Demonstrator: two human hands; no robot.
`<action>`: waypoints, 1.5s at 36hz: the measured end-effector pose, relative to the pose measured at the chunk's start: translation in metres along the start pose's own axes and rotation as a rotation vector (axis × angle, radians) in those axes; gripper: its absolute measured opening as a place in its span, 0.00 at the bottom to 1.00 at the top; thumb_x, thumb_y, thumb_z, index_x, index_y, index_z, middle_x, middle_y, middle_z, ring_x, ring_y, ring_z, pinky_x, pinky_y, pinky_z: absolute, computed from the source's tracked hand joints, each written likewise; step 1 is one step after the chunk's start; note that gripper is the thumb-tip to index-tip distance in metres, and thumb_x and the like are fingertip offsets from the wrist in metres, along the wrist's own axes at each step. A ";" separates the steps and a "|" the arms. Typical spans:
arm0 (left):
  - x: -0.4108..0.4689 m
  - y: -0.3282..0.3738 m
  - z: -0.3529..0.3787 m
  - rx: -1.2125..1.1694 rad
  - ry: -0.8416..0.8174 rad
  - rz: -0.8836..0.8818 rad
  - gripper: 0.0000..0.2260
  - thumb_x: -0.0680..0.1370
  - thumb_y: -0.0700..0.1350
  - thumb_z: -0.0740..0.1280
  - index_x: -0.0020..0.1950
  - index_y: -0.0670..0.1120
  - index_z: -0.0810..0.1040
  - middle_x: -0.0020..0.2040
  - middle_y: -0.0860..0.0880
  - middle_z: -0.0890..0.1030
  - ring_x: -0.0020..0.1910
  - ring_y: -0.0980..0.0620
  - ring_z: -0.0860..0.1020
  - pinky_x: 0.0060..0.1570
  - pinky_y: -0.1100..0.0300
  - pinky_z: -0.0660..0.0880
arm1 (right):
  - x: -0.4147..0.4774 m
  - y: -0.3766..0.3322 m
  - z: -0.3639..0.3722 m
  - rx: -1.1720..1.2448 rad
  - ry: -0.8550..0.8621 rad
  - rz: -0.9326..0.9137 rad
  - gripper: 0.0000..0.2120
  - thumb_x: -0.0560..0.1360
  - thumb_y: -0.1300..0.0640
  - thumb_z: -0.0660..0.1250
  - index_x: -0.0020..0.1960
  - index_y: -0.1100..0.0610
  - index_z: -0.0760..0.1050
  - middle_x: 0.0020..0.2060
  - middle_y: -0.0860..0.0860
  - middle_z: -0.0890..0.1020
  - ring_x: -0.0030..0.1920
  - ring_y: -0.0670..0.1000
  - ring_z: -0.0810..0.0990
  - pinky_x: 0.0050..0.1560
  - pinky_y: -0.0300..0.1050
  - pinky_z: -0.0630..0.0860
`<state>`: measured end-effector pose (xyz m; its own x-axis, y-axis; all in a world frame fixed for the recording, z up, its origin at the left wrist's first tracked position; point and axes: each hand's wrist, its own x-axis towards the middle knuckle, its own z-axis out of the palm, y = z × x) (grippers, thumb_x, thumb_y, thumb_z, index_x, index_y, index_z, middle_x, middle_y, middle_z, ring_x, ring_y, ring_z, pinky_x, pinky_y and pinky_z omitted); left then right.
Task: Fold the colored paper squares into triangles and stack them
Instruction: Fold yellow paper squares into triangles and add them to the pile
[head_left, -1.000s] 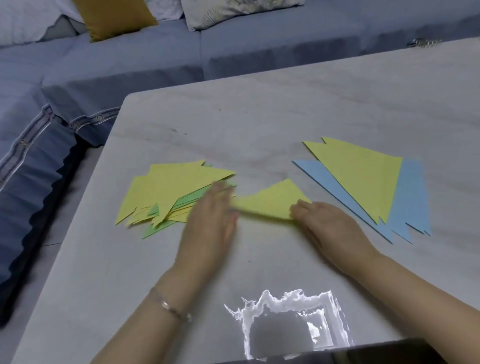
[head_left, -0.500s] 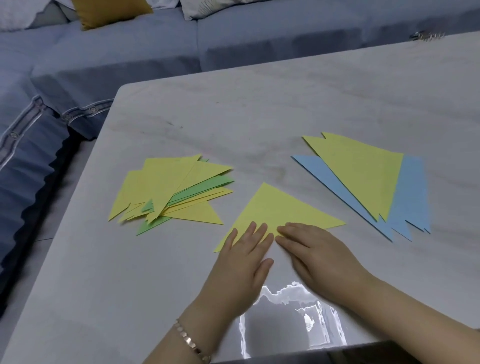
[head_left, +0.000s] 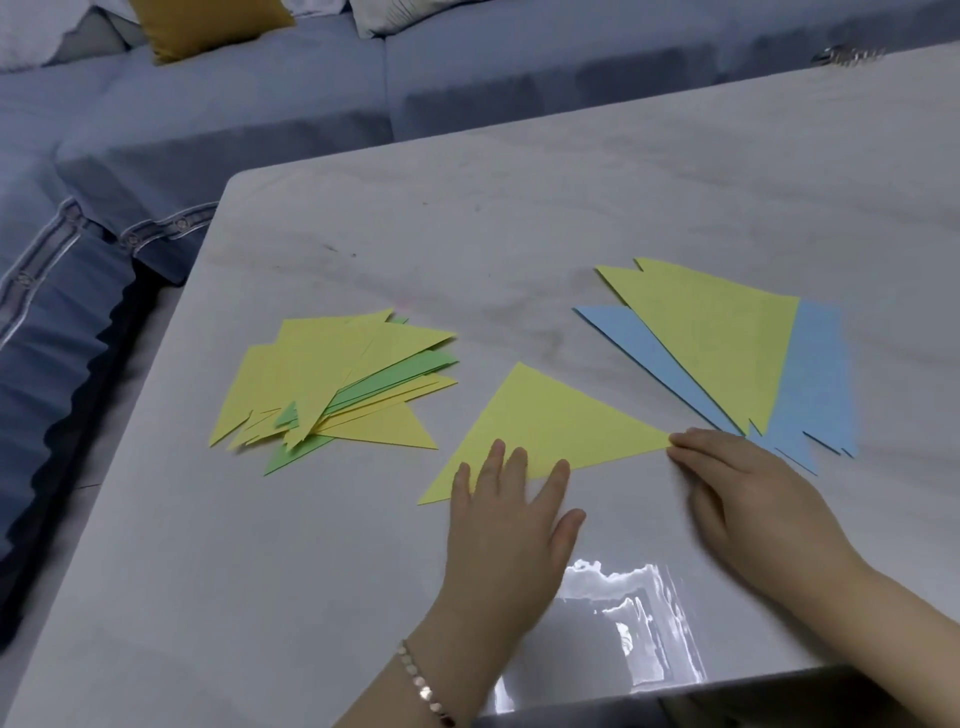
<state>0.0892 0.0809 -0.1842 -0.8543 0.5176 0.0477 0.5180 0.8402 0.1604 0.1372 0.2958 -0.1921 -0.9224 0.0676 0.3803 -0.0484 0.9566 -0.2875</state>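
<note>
**Hands Flat on the Folded Triangle — Crease and Transfer Hazards**

Left hand (head_left: 506, 512) lies open, fingers straight and spread, with the fingertips pressing the near long edge of the yellow folded paper triangle (head_left: 540, 421). Right hand (head_left: 748, 488) is likewise open and grips nothing; its straight fingertips touch the triangle's right-hand tip.

The triangle lies flat on the pale marbled desk (head_left: 519, 234). It sits between the loose stack of yellow and green paper triangles (head_left: 322, 379) on the left and the fanned yellow and blue paper sheets (head_left: 727, 332) on the right. It is apart from the stack, and its tip is near the fan.

Probable step: setting the crease, before transfer to the left stack.

Possible faults:

1. Layer slip. The desk surface looks glossy, so uneven pressure from either hand may slide the upper layer and leave the edges mismatched.
2. Weak crease. If it is lifted too soon, the triangle may spring open on the stack.
3. Fan disturbance. The right hand is just beside the near blue corners, and a sideways sweep could drag them.
4. Stack spread. The left stack is already splayed, so a careless drop could push sheets toward the desk edge.
</note>
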 end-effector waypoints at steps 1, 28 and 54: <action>0.001 0.005 0.001 0.008 -0.002 0.004 0.20 0.76 0.55 0.54 0.57 0.51 0.81 0.52 0.43 0.81 0.56 0.40 0.78 0.52 0.43 0.76 | 0.000 0.000 -0.001 0.000 0.011 0.027 0.21 0.70 0.58 0.52 0.47 0.64 0.82 0.47 0.56 0.83 0.46 0.57 0.83 0.47 0.53 0.77; -0.031 -0.076 -0.015 -0.005 0.284 0.117 0.21 0.79 0.49 0.52 0.43 0.44 0.84 0.41 0.51 0.80 0.39 0.49 0.75 0.30 0.59 0.69 | 0.016 -0.024 0.011 0.092 -0.062 0.004 0.08 0.67 0.65 0.73 0.46 0.59 0.82 0.39 0.50 0.81 0.43 0.52 0.76 0.28 0.46 0.76; 0.048 -0.094 -0.070 -0.570 0.175 -0.559 0.16 0.73 0.47 0.70 0.32 0.43 0.68 0.29 0.47 0.65 0.30 0.46 0.65 0.29 0.55 0.59 | 0.085 -0.001 0.012 -0.137 -0.219 0.292 0.25 0.76 0.55 0.63 0.72 0.59 0.63 0.71 0.69 0.57 0.72 0.66 0.56 0.69 0.56 0.57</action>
<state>-0.0039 0.0154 -0.1277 -0.9988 -0.0255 -0.0424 -0.0475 0.7310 0.6807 0.0539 0.2972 -0.1698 -0.9505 0.2944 0.0992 0.2660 0.9361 -0.2301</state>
